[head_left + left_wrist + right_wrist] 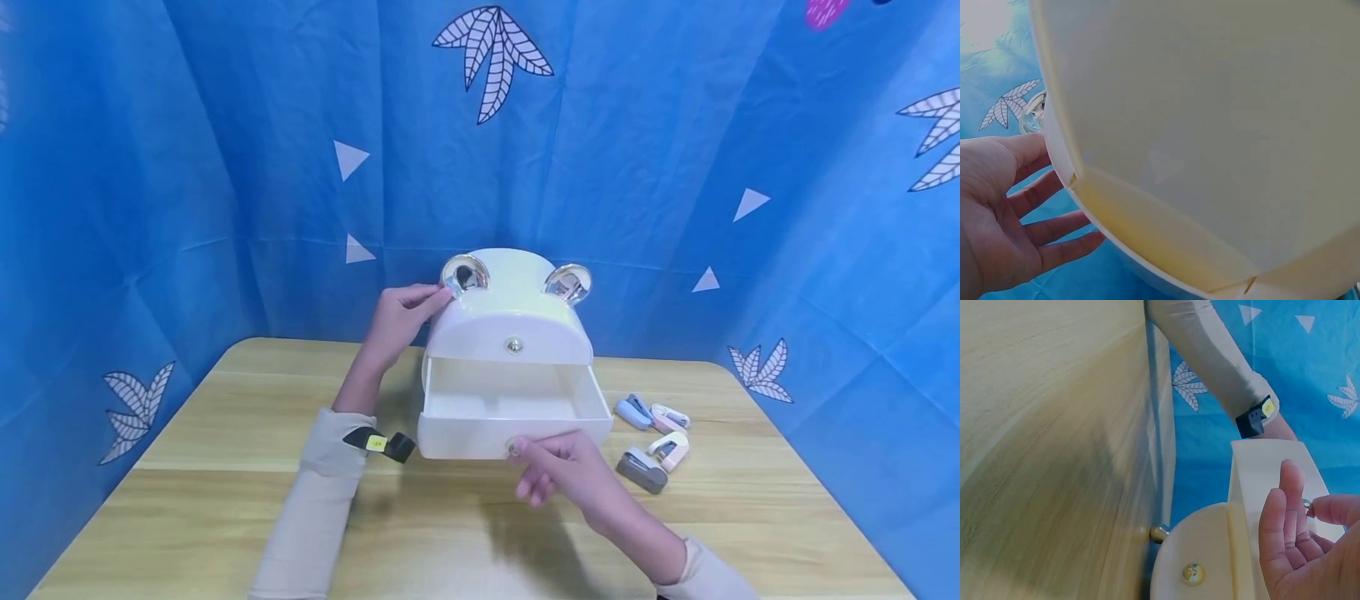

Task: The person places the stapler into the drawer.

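A white rounded storage box (517,283) with two shiny metallic ears stands near the back of the table. Its lower drawer (461,437) is pulled out toward the front, and the inside that shows is bare. My right hand (566,475) pinches the small round drawer knob (1308,506) between thumb and finger. At the box's left side, my left hand (405,321) rests against the shell, thumb close to the left ear (467,273). In the left wrist view, the fingers (1060,253) stretch out along the shell's edge. A second knob (513,345) sits on the closed upper front.
Several small staplers lie on the table right of the box, among them a blue one (633,411) and a grey-and-white one (642,471). Blue patterned cloth (300,167) hangs behind and at both sides of the wooden table (225,500).
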`<state>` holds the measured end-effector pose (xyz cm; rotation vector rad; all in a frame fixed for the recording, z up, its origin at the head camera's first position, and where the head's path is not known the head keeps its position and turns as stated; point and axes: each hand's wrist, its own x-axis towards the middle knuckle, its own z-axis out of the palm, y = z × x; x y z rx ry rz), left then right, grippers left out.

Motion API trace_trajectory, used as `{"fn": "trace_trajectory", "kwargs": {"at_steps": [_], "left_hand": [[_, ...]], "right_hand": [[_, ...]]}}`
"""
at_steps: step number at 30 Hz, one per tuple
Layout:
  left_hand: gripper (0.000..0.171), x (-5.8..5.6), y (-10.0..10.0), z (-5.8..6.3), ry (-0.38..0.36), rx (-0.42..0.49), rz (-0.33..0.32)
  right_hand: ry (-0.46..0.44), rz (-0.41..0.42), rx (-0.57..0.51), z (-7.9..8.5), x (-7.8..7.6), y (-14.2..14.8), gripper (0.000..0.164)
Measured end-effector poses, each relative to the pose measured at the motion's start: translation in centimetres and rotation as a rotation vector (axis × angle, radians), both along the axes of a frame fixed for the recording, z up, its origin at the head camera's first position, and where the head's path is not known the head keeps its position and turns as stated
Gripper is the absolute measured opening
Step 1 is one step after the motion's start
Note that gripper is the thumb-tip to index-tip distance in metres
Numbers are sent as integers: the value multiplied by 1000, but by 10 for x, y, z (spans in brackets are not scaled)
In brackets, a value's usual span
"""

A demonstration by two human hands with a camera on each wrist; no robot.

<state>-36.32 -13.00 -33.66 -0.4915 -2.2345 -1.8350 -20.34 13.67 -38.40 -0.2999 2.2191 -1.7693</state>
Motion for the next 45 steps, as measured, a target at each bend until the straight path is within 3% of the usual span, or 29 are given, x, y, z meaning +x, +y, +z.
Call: {"fn": "trace_trajectory", "kwargs": {"at_steps": [8, 15, 20, 22, 25, 29, 32, 36, 41, 45], "left_hand": [[41, 1, 2, 2, 12, -19, -10], [36, 1, 2, 5, 58, 5, -6], [37, 1, 0, 6, 58, 1, -1], [37, 2, 0, 7, 55, 0, -2], [37, 3, -1, 8, 55, 4, -6], [37, 3, -1, 8, 59, 6, -3], [37, 2, -1, 7, 61, 3, 2], [37, 1, -1, 7, 68, 1, 2], [38, -1, -1, 3, 44, -2, 3], [39, -2, 0, 1, 33, -6, 1]], "right_hand": [[19, 20, 35, 2, 5, 2, 39], [87, 79, 101, 9, 5, 4, 38], [175, 241, 230, 32, 4, 15, 31], [221, 264, 276, 47, 5, 24, 30], [296, 214, 295, 72, 3, 45, 29], [385, 23, 292, 100, -7, 76, 29], [398, -124, 323, 108, -24, 97, 32], [372, -224, 460, 96, -55, 125, 37], [352, -220, 667, 52, -92, 156, 38], [361, -210, 803, 19, -108, 171, 41]]}}
